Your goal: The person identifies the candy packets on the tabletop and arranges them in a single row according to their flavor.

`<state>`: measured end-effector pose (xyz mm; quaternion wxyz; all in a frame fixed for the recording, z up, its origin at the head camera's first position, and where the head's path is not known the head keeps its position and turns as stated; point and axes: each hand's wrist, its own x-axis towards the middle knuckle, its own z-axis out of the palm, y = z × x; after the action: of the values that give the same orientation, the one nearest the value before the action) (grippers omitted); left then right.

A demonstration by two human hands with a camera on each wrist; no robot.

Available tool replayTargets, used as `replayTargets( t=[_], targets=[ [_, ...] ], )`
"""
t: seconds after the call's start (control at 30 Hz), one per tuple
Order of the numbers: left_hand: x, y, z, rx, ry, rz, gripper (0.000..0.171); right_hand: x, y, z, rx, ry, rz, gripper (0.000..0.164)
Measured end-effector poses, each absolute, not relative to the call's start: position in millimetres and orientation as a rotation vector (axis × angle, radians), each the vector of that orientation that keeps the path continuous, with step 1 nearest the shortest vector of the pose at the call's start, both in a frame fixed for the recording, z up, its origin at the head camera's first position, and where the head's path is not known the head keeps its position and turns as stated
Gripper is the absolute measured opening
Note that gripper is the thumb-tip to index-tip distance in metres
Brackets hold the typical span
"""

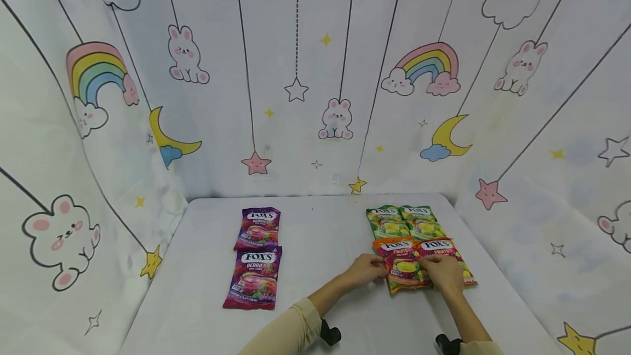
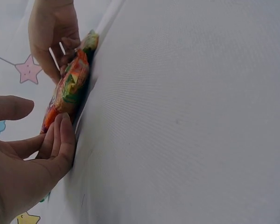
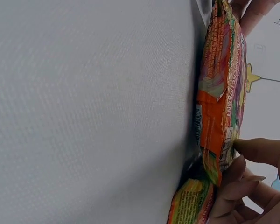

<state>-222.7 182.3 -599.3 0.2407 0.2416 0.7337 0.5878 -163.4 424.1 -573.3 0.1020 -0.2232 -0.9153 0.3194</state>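
Two orange-and-red Fox's Fruits candy bags lie side by side at the right of the table. My left hand [image 1: 367, 270] is at the left edge of the left fruits bag [image 1: 401, 267]; in the left wrist view its fingers [image 2: 60, 140] touch the bag's end while the thumb stands apart. My right hand [image 1: 445, 273] reaches between the two bags. In the right wrist view, its thumb and fingers pinch the corner of the left fruits bag [image 3: 219, 102], next to the neighbouring bag [image 3: 189, 200]. The right fruits bag [image 1: 440, 246] is partly hidden under this hand.
Two green Fox's bags [image 1: 388, 222] [image 1: 421, 222] lie just behind the fruits bags. At left, two purple Fox's Berries bags [image 1: 258, 229] [image 1: 253, 281] lie one behind the other on the white table [image 1: 325, 223]. A patterned cloth [image 1: 222, 97] surrounds the table's back and sides.
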Motion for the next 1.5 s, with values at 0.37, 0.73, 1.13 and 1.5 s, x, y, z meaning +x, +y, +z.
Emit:
replayTargets(
  t=[0.37,0.73,1.13,1.5],
  targets=[
    [-231.0,165.8,-596.6,0.698,2.084,1.544,0.046,-176.0,410.8,-569.7,-0.676,-2.607,1.052,0.041],
    [-242.5,144.6,-590.6,0.769,2.176,1.527,0.046,-189.3,372.6,-557.6,-0.569,-2.521,1.199,0.038],
    [-247.8,125.2,-579.9,0.799,2.197,1.679,0.039,-205.1,321.1,-551.0,-0.361,-2.554,1.289,0.023],
    [-246.6,93.8,-579.5,0.793,2.398,1.643,0.041,-216.8,277.5,-559.4,-0.202,-2.52,1.474,0.014]
  ],
)
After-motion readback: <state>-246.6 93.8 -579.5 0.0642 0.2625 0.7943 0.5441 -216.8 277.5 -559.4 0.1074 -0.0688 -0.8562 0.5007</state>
